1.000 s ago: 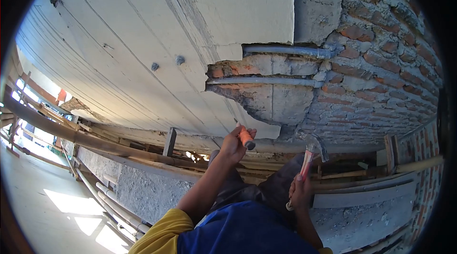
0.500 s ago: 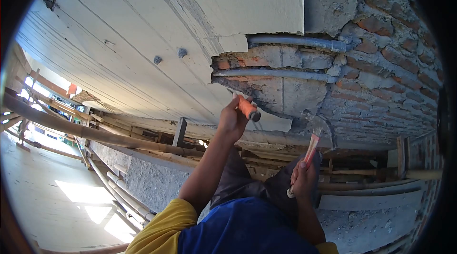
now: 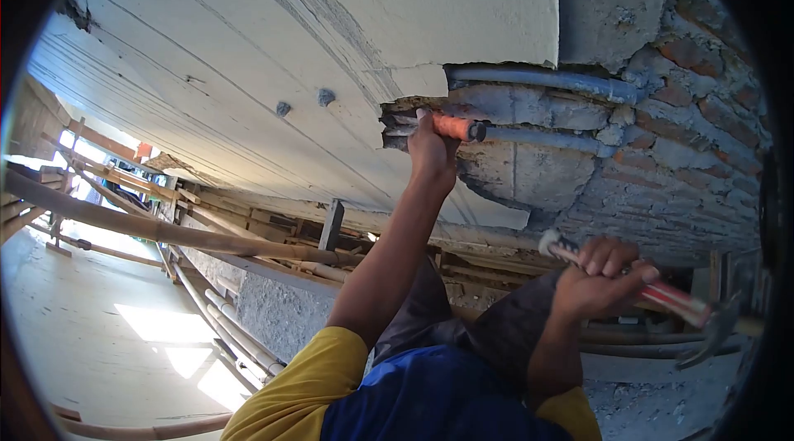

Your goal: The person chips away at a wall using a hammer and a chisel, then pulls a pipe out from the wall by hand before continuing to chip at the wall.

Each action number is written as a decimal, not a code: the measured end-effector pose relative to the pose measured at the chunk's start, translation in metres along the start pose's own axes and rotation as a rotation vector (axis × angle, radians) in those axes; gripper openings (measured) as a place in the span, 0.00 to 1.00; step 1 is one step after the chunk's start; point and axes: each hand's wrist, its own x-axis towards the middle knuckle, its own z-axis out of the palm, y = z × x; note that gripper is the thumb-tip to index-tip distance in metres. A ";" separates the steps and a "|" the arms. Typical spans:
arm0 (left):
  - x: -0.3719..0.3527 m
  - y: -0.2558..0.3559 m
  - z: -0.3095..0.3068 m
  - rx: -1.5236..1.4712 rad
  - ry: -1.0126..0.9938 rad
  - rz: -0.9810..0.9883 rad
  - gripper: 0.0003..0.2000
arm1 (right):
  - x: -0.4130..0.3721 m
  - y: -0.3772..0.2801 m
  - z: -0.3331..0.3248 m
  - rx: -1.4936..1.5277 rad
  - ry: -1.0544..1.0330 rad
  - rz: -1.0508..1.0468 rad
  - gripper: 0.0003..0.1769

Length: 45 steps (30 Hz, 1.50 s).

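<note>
Orange-handled chisel (image 3: 453, 127), one: in the head view, held nearly level at the left end of the opening in the wall, beside the lower pipe (image 3: 550, 140). Whether its tip touches masonry or pipe, we cannot tell.

Left hand (image 3: 432, 150), ours: arm raised, grip closed around the chisel's handle near the plaster edge.

Claw hammer (image 3: 674, 300), one: red and pale handle, head pointing away from the chisel and slightly blurred; the two tools are well apart.

Right hand (image 3: 597, 282), ours: grip clenched on the hammer's handle, in front of our dark trousers (image 3: 521, 309).

Upper pipe (image 3: 546, 79), one: grey-blue, bared along much of its run, roughly parallel to the lower one.

Condition, as we judge it: on the right, plaster is off and the brickwork (image 3: 699, 131) is bare; around the pipes a ragged opening is cut. On the left, the pale plaster (image 3: 463, 15) is on the wall, scored with long lines and marked by two small grey patches. How much of it is to come off, we cannot tell.

Surroundings: bamboo pole (image 3: 165, 230), one, crossing at lower left; short wooden post (image 3: 331, 226), one, beside it.
</note>
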 end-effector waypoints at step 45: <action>0.018 -0.007 0.011 -0.096 0.008 0.070 0.15 | -0.050 0.018 -0.030 -0.519 -0.108 0.796 0.07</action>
